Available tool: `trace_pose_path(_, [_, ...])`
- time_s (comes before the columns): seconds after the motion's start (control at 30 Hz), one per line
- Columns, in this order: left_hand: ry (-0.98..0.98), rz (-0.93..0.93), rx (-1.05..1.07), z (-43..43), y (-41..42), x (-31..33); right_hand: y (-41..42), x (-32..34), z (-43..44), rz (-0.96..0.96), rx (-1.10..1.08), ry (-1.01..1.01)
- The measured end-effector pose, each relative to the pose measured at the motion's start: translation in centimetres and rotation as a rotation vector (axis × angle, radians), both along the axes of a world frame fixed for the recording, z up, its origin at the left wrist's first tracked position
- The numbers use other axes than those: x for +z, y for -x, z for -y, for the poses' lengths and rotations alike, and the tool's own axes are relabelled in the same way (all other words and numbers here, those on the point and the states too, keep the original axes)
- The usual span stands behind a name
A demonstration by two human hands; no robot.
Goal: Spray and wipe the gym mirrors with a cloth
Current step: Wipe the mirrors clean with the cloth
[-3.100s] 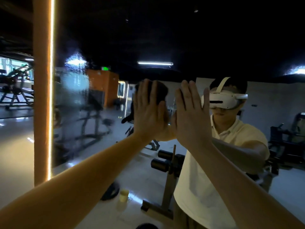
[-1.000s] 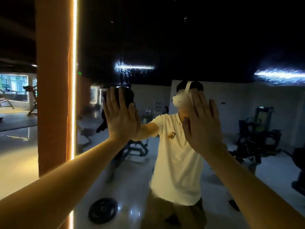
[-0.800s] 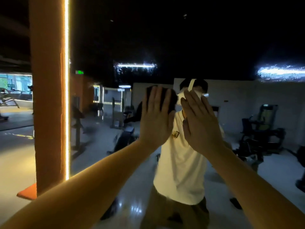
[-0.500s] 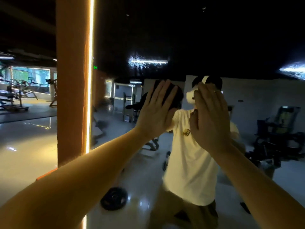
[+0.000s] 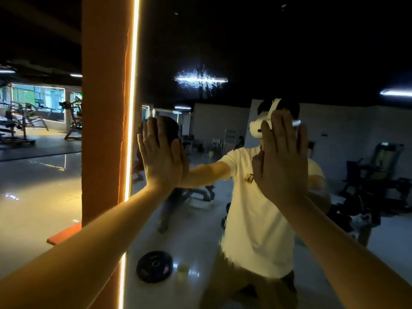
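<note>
Mirror (image 5: 223, 41): large wall pane filling the view from 12 to 5 o'clock, edged at 10 o'clock by a lit LED strip (image 5: 132, 108) on an orange pillar (image 5: 102, 108).
Spray mist (image 5: 200, 79): speckled wet patch on the glass at 12 o'clock, apparently not yet wiped.
Cloth (image 5: 170, 130): dark, held flat to the glass just to 9 o'clock of centre, mostly hidden behind the left hand.
Left hand (image 5: 162, 161): fingers straight and spread, palm pressing the cloth against the glass, no curl round it.
Right hand (image 5: 283, 161): flat at 3 o'clock of centre, fingers straight, holding nothing that shows; whether it touches the glass I cannot tell.
Handling: the cloth is likely light and soft, and may bunch or slide on wet glass, so it is best driven under a flat palm. The glass is stiff, slippery and breakable, so even pressure suits it.
</note>
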State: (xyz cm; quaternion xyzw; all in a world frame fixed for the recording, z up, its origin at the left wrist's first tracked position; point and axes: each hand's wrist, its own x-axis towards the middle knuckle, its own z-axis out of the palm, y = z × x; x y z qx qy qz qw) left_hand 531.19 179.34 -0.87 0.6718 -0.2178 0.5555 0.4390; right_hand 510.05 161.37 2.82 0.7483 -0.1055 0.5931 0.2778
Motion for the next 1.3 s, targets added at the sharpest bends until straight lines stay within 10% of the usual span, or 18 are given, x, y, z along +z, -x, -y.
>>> trace_pose_path(0.53, [-0.613,0.564,-0.127,8.7,11.6,0.6,6.1,-0.2,3.4,0.001,0.123,0.048])
trace_pose_path(0.9, [-0.035,0.049,0.029,2.5,3.5,10.1,2.6,1.1,1.9,0.136,0.022,0.045])
trace_pose_path(1.3, [-0.364,0.433,-0.078,12.3,15.5,11.5,7.3,0.5,4.4,-0.035,0.148,0.025])
